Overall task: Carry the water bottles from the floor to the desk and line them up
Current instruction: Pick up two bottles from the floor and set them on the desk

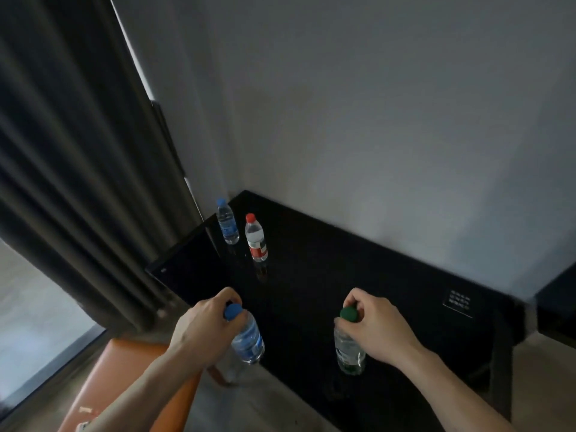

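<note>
4 clear plastic water bottles are recorded. A blue-capped bottle (228, 226) and a red-capped bottle (256, 238) stand upright, side by side, at the black desk's (311, 275) far-left corner. A second blue-capped bottle (246, 338) and a green-capped bottle (349, 347) are held by their necks over the near edge.

Wall panel (458, 302) markings prob. unreadable

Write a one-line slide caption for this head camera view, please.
Left hand and right hand carry blue-capped bottle and green-capped bottle toward two bottles standing on the black desk.
</note>
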`<state>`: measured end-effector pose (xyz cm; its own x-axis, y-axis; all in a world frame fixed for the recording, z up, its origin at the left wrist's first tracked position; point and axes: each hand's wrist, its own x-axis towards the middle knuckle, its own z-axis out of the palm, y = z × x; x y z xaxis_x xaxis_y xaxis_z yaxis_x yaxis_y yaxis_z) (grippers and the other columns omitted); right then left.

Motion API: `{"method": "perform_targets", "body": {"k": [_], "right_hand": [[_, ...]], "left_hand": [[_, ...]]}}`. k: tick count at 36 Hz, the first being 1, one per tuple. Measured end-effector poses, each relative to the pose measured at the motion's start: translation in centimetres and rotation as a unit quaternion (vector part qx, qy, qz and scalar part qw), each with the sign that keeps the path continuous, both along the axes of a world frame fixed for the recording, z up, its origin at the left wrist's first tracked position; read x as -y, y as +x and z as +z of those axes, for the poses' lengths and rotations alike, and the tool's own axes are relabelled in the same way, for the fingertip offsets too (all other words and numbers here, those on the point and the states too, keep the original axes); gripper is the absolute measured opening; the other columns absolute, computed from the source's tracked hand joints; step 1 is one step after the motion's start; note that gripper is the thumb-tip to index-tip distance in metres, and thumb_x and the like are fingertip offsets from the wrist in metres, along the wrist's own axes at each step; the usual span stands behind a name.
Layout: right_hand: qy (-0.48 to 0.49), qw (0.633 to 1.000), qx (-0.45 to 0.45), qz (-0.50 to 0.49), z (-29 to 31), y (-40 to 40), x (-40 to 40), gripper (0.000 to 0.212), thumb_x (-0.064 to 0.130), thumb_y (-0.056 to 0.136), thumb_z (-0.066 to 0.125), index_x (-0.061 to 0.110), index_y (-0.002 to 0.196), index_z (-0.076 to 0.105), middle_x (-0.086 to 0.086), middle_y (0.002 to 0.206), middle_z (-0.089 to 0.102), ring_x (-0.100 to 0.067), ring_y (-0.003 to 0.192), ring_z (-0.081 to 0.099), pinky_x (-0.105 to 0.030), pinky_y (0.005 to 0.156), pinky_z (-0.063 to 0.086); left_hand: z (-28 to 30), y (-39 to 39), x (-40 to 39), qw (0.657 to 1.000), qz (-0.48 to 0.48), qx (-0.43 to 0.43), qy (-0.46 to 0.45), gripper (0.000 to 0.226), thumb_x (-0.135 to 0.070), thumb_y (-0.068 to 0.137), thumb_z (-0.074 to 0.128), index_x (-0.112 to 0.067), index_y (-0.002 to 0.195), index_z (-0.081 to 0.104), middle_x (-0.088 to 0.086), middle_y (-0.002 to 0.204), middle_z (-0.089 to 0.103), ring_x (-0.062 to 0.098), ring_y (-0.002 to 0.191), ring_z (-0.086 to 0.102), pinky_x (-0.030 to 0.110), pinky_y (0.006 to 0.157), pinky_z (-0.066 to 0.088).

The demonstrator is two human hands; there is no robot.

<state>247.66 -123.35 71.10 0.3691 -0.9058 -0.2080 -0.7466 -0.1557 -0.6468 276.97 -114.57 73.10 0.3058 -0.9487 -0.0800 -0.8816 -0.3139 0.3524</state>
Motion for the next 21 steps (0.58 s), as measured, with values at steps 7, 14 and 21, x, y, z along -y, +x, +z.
{"method": "perform_targets", "body": {"k": [7,14,21], "right_hand": [[0.044,0.999,0.021,-0.020,-1.0,3.4,5.4,0.019,0.043,0.088,0.071,0.031,0.091,0.057,0.001,0.076,0.069,-0.012,0.064,0.067,-0.025,0.056,0.052],[0.068,0.995,0.036,-0.064,-2.3,8.1,9.8,0.022,0.044,0.087,0.072,0.029,0.092,0.056,0.002,0.080,0.070,-0.011,0.069,0.069,-0.028,0.060,0.056],[0.080,0.989,0.016,-0.119,-4.4,13.4,12.6,0.022,0.045,0.085,0.072,0.032,0.089,0.054,0.003,0.080,0.069,-0.012,0.070,0.069,-0.024,0.057,0.055]], "left_hand": [[-1.5,4.6,6.5,1.000,0.000,0.002,0.015,0.018,-0.055,0.090,0.057,-0.038,0.091,0.050,-0.012,0.074,0.064,0.003,0.066,0.060,0.024,0.056,0.047],[-2.6,9.3,12.4,0.998,-0.036,0.007,0.058,0.014,-0.052,0.093,0.057,-0.039,0.095,0.051,-0.012,0.076,0.063,0.002,0.067,0.060,0.019,0.053,0.039],[-4.9,14.3,18.1,0.991,-0.095,0.000,0.095,0.014,-0.053,0.092,0.056,-0.041,0.093,0.049,-0.013,0.077,0.064,0.001,0.068,0.061,0.017,0.053,0.038]]}}
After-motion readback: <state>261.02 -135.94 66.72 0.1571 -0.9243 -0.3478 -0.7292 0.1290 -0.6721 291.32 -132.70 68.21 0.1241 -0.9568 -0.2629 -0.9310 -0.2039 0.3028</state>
